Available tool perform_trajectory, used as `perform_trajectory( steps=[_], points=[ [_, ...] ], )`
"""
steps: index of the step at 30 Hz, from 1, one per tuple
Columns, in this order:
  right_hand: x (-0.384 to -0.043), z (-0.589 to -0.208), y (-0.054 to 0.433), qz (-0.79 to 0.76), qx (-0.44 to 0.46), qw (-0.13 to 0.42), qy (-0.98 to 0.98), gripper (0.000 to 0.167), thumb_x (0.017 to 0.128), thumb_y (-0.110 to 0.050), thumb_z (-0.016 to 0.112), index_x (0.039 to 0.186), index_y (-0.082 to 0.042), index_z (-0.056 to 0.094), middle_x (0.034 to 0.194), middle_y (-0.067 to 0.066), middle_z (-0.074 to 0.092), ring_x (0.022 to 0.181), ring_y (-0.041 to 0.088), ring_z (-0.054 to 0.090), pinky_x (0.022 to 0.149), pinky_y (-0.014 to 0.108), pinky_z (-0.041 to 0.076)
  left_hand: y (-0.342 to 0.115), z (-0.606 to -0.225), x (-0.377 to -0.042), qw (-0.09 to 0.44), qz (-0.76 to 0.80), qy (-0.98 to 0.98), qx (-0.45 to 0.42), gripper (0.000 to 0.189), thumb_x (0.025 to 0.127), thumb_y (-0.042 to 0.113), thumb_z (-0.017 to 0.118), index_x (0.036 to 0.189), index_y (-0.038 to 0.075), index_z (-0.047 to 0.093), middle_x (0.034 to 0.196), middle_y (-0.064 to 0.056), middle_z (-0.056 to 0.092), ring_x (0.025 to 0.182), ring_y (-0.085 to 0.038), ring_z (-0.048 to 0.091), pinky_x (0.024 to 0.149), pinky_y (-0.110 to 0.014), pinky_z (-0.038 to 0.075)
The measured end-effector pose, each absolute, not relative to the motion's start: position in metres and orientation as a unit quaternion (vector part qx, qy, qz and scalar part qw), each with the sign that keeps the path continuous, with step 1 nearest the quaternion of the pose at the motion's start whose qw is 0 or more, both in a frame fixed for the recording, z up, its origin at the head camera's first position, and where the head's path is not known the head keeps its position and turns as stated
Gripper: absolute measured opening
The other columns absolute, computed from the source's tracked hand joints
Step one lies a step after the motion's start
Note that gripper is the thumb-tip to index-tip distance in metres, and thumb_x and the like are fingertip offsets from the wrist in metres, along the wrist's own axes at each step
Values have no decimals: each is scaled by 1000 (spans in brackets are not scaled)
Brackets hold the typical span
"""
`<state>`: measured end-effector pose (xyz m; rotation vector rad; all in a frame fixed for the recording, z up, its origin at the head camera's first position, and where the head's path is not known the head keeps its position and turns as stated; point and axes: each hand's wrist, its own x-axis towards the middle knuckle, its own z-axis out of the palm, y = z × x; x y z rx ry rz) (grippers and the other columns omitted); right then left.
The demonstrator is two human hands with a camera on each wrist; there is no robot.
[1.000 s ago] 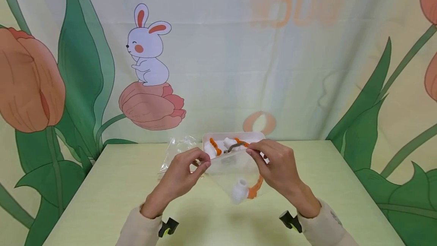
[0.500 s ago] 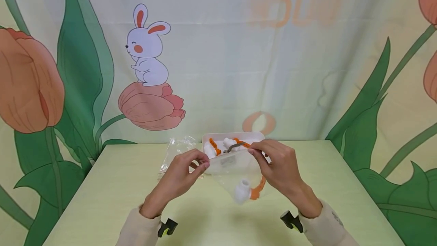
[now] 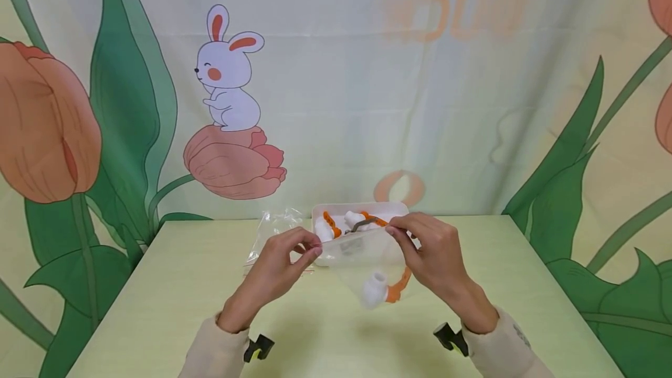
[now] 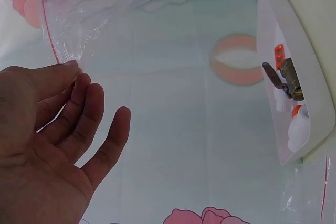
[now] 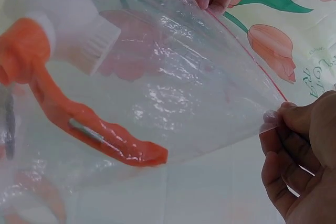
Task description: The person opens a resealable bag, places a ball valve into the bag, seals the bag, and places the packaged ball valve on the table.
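A clear zip bag (image 3: 349, 264) with a red seal line hangs between my two hands above the table. Inside it, at the bottom, lies a white plastic tap (image 3: 375, 290) with an orange lever handle (image 5: 105, 140). My left hand (image 3: 283, 261) pinches one end of the bag's top edge between thumb and forefinger, its other fingers loosely bent in the left wrist view. At the opposite end of that edge, my right hand (image 3: 433, 252) pinches the film. The edge is stretched nearly straight, and whether the seal is closed I cannot tell.
Behind the bag stands a white tray (image 3: 391, 210), holding white taps with orange handles and a metal valve (image 4: 292, 80) with a dark lever. Another clear zip bag (image 3: 278, 226) lies left of the tray. A printed curtain (image 3: 336, 104) hangs behind the table (image 3: 184, 296).
My right hand has shifted slightly to the right, pulling the bag's top edge a little wider. The tap in the bag has swung slightly right and up. My left hand keeps its pinch.
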<state>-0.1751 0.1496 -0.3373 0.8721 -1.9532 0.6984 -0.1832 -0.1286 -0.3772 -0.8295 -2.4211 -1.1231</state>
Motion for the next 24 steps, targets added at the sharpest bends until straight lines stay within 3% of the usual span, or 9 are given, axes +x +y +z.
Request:
perform_trajectory(
  steps=[8,19,24],
  points=[
    [-174,-334,154,261,343,443,-786,14,75,-2,81,83,-9,72,73,-1,69,61,7,54,52,18,41,-128,-377,-182,193,-387,-853,-292,5,91,7,68,94,11,67,87,3,65,83,-11,63,68,-23,54],
    [-175,-337,158,254,331,437,-797,15,74,-3,82,84,-7,72,74,1,70,61,8,57,53,23,48,-128,-364,-177,256,-400,-828,-296,2,94,8,64,95,8,66,89,2,64,80,-8,58,76,-26,57],
    [-175,-340,157,265,339,430,-794,8,86,-16,75,84,-8,73,75,0,70,63,8,59,55,24,50,-131,-360,-174,271,-395,-830,-286,3,93,8,66,95,8,63,88,2,63,82,-9,58,78,-28,57]
  ],
)
